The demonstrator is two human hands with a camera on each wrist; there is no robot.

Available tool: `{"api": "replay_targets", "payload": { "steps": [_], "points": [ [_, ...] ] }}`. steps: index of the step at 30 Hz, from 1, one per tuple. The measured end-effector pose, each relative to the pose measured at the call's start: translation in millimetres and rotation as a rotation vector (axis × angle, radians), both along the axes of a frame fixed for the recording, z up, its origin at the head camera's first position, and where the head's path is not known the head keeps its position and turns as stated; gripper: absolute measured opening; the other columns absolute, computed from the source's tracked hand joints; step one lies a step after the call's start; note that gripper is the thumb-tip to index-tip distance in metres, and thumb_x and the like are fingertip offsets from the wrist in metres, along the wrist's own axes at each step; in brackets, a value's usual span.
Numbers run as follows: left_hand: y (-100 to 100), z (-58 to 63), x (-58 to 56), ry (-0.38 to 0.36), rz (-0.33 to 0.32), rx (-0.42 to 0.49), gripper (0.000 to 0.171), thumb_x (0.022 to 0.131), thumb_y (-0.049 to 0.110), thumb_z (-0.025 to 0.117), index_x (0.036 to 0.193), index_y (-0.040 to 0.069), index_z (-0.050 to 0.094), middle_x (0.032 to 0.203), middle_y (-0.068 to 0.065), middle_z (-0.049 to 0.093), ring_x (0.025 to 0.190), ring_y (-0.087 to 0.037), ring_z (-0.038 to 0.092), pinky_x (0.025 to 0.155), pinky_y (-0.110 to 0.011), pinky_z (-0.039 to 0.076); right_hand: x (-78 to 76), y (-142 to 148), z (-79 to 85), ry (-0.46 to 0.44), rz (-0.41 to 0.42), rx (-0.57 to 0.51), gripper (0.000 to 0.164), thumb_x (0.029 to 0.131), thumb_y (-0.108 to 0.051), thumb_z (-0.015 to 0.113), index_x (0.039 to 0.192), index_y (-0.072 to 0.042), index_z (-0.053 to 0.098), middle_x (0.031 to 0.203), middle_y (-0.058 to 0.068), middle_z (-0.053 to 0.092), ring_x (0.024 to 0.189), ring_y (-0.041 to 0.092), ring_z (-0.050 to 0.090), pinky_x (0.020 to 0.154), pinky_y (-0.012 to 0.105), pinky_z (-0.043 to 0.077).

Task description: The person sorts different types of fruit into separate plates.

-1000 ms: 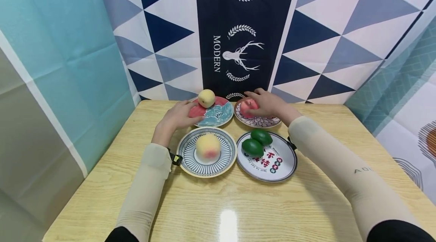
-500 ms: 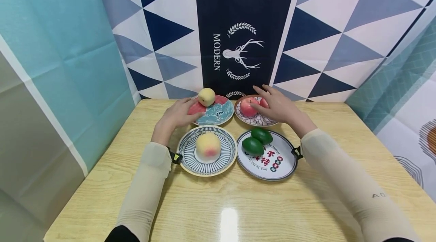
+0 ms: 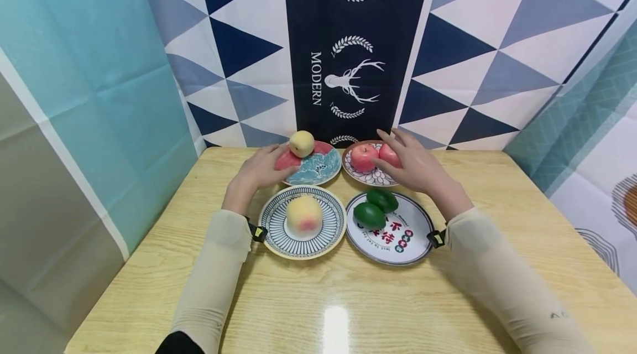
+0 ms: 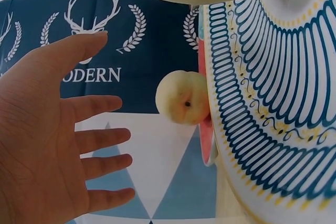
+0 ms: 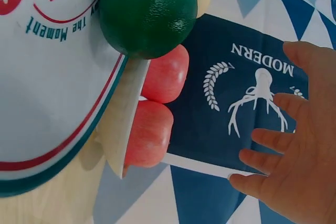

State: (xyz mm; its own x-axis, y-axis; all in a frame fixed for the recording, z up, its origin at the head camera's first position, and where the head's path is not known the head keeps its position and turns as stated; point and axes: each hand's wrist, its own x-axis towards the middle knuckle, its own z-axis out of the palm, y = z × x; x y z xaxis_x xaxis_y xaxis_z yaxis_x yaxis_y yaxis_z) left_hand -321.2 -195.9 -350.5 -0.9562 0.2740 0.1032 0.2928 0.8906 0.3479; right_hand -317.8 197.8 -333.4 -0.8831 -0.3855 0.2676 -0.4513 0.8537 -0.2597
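My left hand hovers with fingers spread at the left side of a red and blue flowered plate, which bears a pale yellow round fruit. In the left wrist view its palm and straight fingers hold nothing. On the right, my other hand is spread over the right side of a brown-rimmed petal-patterned plate. Two red apples lie there side by side, the left apple in full view and the right apple partly behind the thumb. The right wrist view shows that hand holding nothing.
Nearer me, a blue-striped plate bears a yellow and pink peach. Beside it a white plate with red lettering holds two dark green oval fruits. Patterned cloth hangs right behind the wooden table.
My right hand has let go among the apples and drawn back to the right, uncovering both of them. The left hand has stayed in place.
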Motion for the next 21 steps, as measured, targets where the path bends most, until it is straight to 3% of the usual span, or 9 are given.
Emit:
{"api": "replay_targets", "payload": {
  "steps": [8, 21],
  "points": [
    [4, -3.5, 4.5, -0.004, -0.005, 0.002, 0.082, 0.100, 0.065, 0.057, 0.167, 0.023, 0.034, 0.168, -0.019, 0.034, 0.153, -0.040, 0.034, 0.118, -0.066, 0.035, 3.6, 11, -10.0, 0.009, -0.017, -0.051, 0.079, 0.104, -0.061, 0.054, 0.170, -0.027, 0.025, 0.173, 0.023, 0.020, 0.155, 0.051, 0.024, 0.118, 0.075, 0.025],
    [8, 1.2, 3.2, 0.035, 0.012, -0.007, 0.083, 0.100, 0.070, 0.053, 0.167, 0.025, 0.035, 0.172, -0.017, 0.028, 0.158, -0.040, 0.024, 0.121, -0.069, 0.027, 4.7, 15, -8.6, 0.049, -0.038, 0.004, 0.077, 0.106, -0.062, 0.049, 0.170, -0.024, 0.027, 0.173, 0.021, 0.018, 0.157, 0.049, 0.021, 0.120, 0.073, 0.024]
  ]
}}
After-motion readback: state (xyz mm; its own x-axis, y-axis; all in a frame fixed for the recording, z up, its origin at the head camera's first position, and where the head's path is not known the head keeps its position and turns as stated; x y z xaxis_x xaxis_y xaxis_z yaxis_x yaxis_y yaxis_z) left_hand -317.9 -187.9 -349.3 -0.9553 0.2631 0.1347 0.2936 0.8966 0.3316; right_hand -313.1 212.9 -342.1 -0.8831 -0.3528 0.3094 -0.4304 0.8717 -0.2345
